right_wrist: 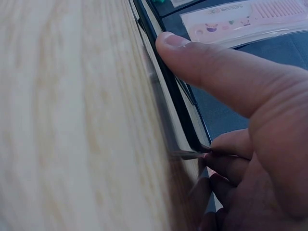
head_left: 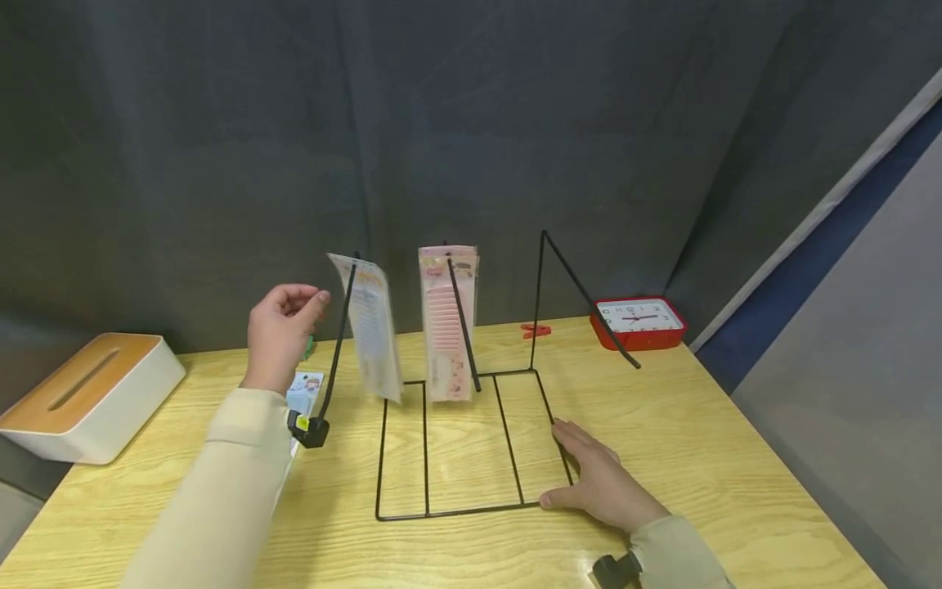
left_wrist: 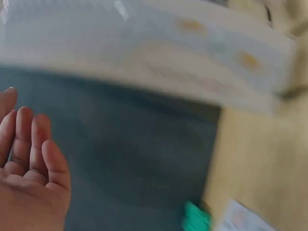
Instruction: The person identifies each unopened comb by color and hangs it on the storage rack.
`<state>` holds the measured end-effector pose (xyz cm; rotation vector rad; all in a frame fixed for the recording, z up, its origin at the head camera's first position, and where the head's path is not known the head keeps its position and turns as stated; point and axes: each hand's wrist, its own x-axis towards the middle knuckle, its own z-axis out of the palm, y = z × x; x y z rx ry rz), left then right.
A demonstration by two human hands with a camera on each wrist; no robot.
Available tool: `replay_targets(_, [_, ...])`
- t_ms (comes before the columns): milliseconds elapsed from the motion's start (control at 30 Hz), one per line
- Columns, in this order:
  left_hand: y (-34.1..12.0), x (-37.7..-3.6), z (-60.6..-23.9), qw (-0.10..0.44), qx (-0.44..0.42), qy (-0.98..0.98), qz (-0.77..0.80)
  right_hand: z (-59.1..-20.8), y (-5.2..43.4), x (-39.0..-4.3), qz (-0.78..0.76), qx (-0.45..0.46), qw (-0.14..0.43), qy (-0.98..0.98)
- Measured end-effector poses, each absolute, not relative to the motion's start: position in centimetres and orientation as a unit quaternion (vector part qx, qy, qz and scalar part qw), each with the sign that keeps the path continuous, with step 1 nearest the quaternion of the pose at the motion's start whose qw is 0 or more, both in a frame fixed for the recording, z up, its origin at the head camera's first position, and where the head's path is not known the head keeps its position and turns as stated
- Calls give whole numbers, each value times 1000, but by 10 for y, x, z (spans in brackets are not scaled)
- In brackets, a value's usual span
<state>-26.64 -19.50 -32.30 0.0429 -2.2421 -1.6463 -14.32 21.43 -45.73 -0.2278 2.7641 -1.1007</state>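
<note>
A black wire display rack (head_left: 477, 512) stands on the table with several slanted hooks. From its left hook hangs a packaged blue comb (head_left: 373, 327), turned sideways; a packaged pink comb (head_left: 445, 323) hangs on the middle hook. The right hook carries nothing. My left hand (head_left: 282, 334) is raised left of the blue comb, apart from it, with fingers loosely bent and nothing in them, as the left wrist view also shows. My right hand (head_left: 599, 483) holds the rack's front right base corner, thumb against the front bar and fingers at the side bar.
A white tissue box (head_left: 125, 409) with a wooden lid sits at the left. Behind my left wrist lie a bluish package (head_left: 305, 388) and a green item (left_wrist: 196, 218). A red clip (head_left: 536, 330) and a red clock (head_left: 639, 322) are at the back right, before a dark curtain.
</note>
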Motion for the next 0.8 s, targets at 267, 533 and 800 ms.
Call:
replay_targets(267, [-250,-278,-397,94,89,-833,-537,-459,215,-144,-366,-73,78,924])
replay_targets(533, [-270,-275,-437,-22,77,-884,-460,-461,216,-143,-370,-71,83,923])
replay_targets(800, [-278,-286,-457,-67,32,-930,-359,-460,214,-144,-365,-71,81,925])
